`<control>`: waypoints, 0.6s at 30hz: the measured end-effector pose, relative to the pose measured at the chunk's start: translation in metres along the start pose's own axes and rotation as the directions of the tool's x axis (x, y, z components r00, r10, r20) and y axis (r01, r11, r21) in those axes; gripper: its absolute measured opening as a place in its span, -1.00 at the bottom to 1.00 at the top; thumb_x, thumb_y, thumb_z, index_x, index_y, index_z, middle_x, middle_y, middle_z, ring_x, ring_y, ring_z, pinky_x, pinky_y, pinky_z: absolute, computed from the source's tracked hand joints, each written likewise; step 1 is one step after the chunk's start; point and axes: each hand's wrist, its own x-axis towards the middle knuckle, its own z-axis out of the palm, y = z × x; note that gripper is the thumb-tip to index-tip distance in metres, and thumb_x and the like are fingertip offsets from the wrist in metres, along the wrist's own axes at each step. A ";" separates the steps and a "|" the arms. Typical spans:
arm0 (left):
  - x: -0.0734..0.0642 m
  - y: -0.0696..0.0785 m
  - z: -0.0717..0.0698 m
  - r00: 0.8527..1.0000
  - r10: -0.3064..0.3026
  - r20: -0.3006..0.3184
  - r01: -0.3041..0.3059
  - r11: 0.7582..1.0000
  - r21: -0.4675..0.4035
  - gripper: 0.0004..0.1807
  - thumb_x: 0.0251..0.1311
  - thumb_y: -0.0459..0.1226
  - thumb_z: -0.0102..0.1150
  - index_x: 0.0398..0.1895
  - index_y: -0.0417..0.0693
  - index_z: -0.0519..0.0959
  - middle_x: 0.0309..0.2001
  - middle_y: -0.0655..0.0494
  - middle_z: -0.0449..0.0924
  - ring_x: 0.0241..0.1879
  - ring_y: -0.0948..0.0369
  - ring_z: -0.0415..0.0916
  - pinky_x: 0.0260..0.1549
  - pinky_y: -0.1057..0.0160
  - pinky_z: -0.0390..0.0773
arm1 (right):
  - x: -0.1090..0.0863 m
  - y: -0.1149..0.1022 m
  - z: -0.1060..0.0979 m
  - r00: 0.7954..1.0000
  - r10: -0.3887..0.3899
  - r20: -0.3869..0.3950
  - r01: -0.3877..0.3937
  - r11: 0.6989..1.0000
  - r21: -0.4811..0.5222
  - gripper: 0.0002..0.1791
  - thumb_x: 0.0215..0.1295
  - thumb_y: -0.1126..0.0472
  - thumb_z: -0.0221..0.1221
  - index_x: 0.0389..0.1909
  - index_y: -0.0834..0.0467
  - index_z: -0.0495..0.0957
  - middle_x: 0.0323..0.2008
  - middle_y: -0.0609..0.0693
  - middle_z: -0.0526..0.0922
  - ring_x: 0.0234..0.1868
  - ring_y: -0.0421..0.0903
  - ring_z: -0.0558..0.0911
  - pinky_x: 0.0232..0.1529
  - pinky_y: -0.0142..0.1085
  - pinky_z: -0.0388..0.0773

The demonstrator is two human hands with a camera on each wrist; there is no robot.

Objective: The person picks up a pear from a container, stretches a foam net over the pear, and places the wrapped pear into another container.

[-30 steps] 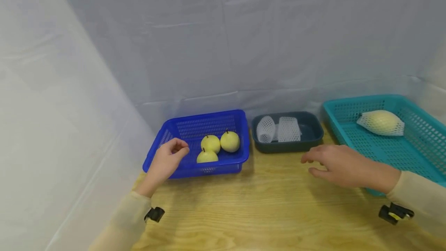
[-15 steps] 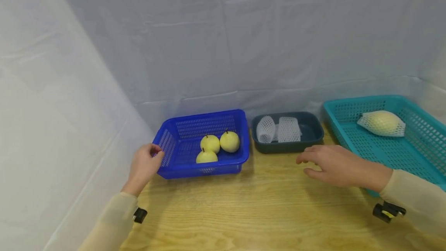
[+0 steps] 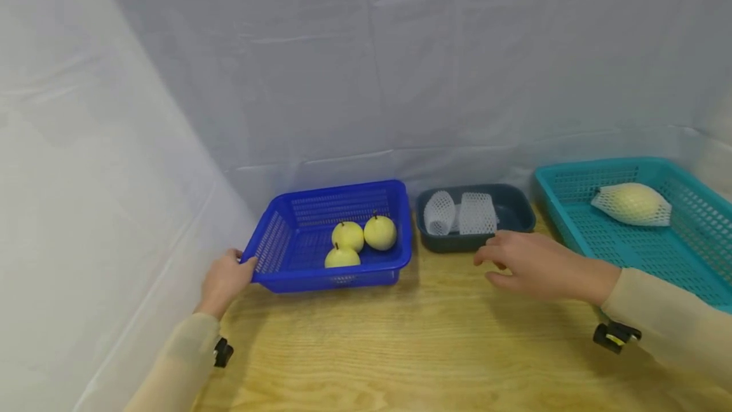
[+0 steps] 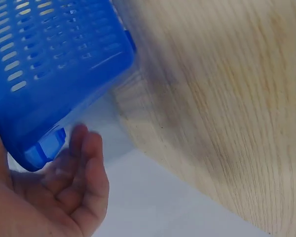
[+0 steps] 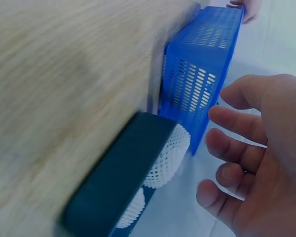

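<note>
In the head view a blue plastic basket point(image 3: 337, 277) holds several yellow-green pears point(image 3: 380, 233), grouped in its right half. My left hand point(image 3: 225, 280) grips the basket's left rim at the near corner; in the left wrist view its fingers point(image 4: 92, 173) curl beneath the rim. My right hand point(image 3: 532, 264) hovers over the table before a dark green tray point(image 3: 452, 243), holding nothing, fingers loosely bent and apart. White foam net sleeves point(image 3: 478, 213) lie in that tray. The right wrist view shows the right hand's fingers point(image 5: 237, 148) clear of both tray and basket.
A teal basket point(image 3: 563, 215) stands at the right, with one pear in a foam net point(image 3: 633, 203) inside. The wooden table point(image 3: 366, 348) stretches in front. White sheeting point(image 3: 377, 81) rises behind and along the left side.
My left hand has moved left and down from above the blue basket to its left rim and taken hold there. My right hand has drifted slightly left. The pears stay in place.
</note>
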 end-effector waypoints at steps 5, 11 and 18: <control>0.004 -0.004 0.003 0.998 0.017 0.054 -0.015 0.999 -0.030 -0.56 0.44 -0.08 -0.09 -0.04 -0.36 0.48 -0.44 -0.11 0.66 -0.47 0.08 0.56 -0.50 0.19 0.43 | 0.021 -0.001 0.000 0.999 -0.038 0.009 0.039 0.999 -0.036 -0.76 0.36 0.10 0.26 0.02 -0.08 0.66 -0.09 -0.11 0.68 -0.25 -0.24 0.57 -0.42 -0.35 0.49; 0.007 -0.006 0.005 0.996 0.009 0.091 -0.001 0.997 -0.082 -0.61 0.42 -0.15 -0.14 -0.07 -0.37 0.46 -0.36 -0.17 0.65 -0.42 0.03 0.62 -0.53 0.22 0.48 | 0.060 -0.005 -0.004 0.994 -0.105 0.020 0.106 0.993 -0.046 -0.72 0.35 0.10 0.24 0.05 0.00 0.66 0.00 -0.02 0.68 -0.05 -0.09 0.64 -0.16 -0.17 0.64; 0.004 0.001 0.006 0.994 0.008 0.111 0.005 0.993 -0.115 -0.66 0.41 -0.21 -0.16 -0.10 -0.37 0.45 -0.32 -0.23 0.65 -0.43 0.03 0.64 -0.54 0.22 0.54 | 0.108 -0.010 -0.010 0.990 -0.086 0.112 0.085 0.996 0.010 -0.64 0.44 0.05 0.16 0.19 0.01 0.60 0.17 0.00 0.62 0.18 0.00 0.60 0.10 -0.01 0.60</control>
